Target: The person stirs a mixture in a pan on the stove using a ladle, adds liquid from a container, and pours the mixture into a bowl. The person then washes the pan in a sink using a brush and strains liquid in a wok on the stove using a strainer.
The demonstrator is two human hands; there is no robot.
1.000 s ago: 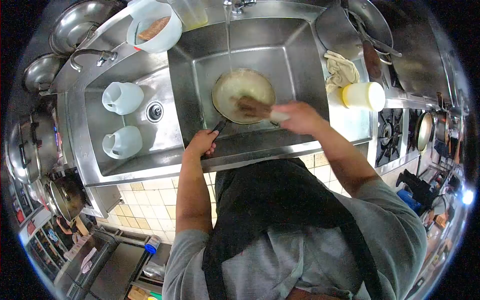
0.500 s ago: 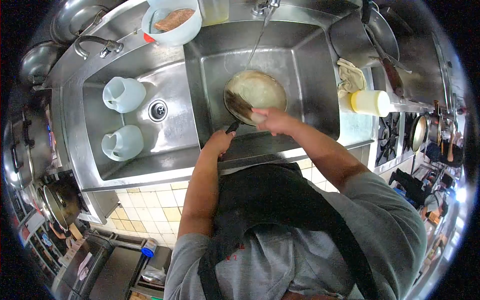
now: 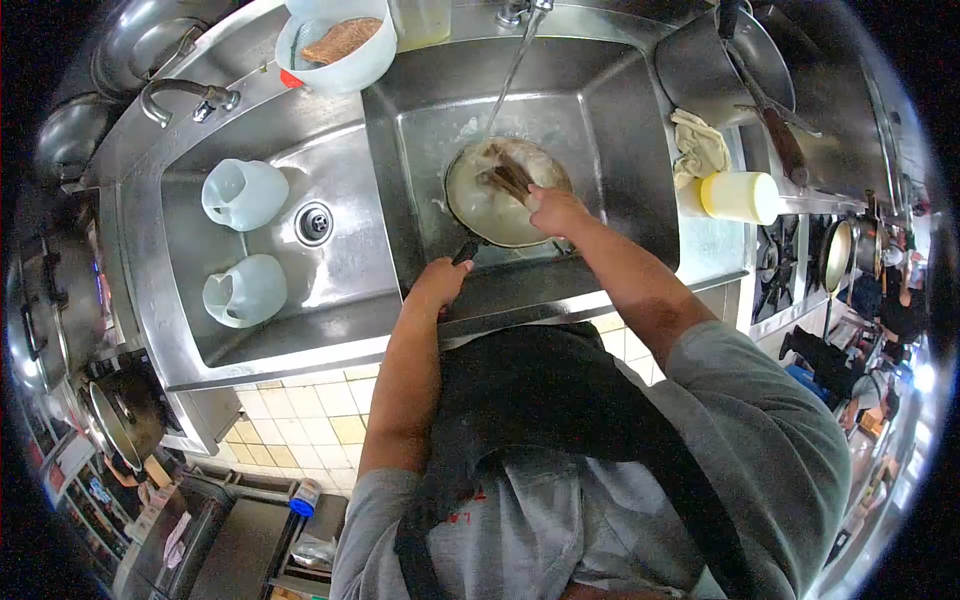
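In the right-hand sink basin, a round pan [image 3: 470, 200] holds cloudy whitish water. My left hand [image 3: 440, 282] is closed around its black handle, near the basin's front wall. My right hand [image 3: 557, 212] grips a brown bristle brush [image 3: 508, 178], and the bristles are down in the water inside the pan. Running water [image 3: 503, 85] falls from the faucet [image 3: 537, 8] at the back, landing at the pan's far edge. The part of the brush inside my right fingers is hidden.
Two cut white plastic jugs [image 3: 245, 193] stand in the left basin [image 3: 345, 260] beside the drain. A white tub [image 3: 345, 60] with a brown scrubber sits on the back ledge. To the right are a cloth [image 3: 698, 150], a yellowish bottle [image 3: 738, 198] and a large pot [image 3: 690, 75].
The brush has swept from the pan's left side toward its middle and far side, with my right hand shifting right and away from me. The water looks more stirred up.
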